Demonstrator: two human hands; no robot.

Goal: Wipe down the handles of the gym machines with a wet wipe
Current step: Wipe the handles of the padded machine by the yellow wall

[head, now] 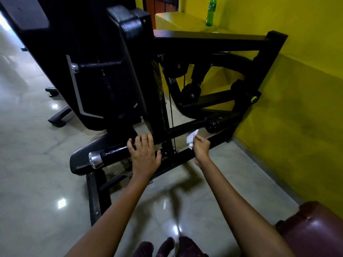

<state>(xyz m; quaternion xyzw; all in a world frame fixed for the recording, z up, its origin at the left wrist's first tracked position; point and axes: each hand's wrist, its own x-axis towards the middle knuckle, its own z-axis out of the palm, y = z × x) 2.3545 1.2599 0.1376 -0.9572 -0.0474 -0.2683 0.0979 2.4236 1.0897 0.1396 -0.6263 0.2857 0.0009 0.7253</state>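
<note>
Person bent over a black gym machine [130, 71], both arms out. Left hand [144, 154] sits on top of the near handle [111, 154] — black grip w/ a chrome end cap [95, 160] — fingers draped over the bar, thumb out to the right side; looks like a loose wrap, not a tight clench. Right hand [200, 147] pinches a crumpled white wet wipe [191, 138] btwn thumb and fingertips, wipe sticking up toward the far black bar [185, 128], at or just short of it — can't tell if it touches. That bar runs off to a rounded black end [213, 124] near the yellow wall [297, 89]. Green bottle [211, 12] upright on the yellow ledge [176, 19] behind the machine. Maroon padded seat [315, 232] at bottom right. Glossy pale floor tiles [37, 182] underfoot.
</note>
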